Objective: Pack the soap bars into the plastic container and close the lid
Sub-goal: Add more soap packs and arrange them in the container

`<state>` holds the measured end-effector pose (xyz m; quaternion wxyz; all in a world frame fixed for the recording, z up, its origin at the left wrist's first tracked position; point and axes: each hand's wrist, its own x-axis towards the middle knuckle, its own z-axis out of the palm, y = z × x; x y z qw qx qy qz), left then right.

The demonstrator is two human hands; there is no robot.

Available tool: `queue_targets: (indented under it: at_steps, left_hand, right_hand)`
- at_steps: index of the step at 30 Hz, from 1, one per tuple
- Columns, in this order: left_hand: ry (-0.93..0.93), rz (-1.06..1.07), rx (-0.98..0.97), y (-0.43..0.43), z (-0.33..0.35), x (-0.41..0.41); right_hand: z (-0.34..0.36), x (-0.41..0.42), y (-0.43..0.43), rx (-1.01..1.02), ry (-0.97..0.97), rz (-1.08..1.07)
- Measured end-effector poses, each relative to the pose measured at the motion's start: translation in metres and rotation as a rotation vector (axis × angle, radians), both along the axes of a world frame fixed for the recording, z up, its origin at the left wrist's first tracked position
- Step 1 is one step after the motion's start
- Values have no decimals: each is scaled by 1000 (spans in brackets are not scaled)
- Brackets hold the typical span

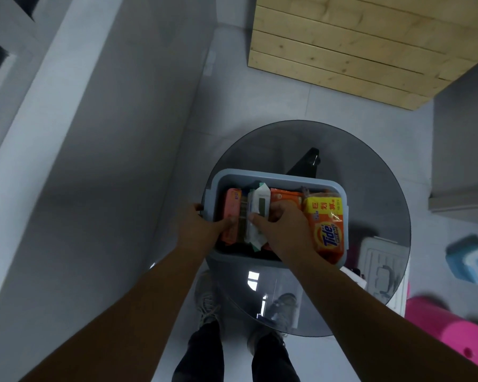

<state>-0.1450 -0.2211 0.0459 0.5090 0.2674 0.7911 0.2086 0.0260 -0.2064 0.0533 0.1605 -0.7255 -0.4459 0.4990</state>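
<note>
We see the soap bars [327, 227] packed inside the grey plastic container [276, 176] on the round glass tabletop [370, 161]. Right hand [280, 230] grip pinches the white soap packet [255, 208]; left hand [204, 230] grip clasps the container's left rim.

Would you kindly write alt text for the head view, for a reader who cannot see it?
Both hands, left hand and right hand, press soap bars into an open grey container on a round glass table. A yellow Tide bar lies at its right end.
</note>
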Motion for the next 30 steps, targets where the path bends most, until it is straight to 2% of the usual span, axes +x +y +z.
queue_targets:
  at_steps: [17, 24, 30]
  left_hand:
    - [-272, 99, -37, 4, -13, -11]
    - [-197, 50, 1, 3, -16, -5]
    - [-178, 29, -8, 7, -18, -4]
  right_hand:
    - [0, -19, -4, 108, -81, 6]
    - [-3, -22, -2, 98, -118, -23]
    - [0, -20, 0, 103, -57, 10]
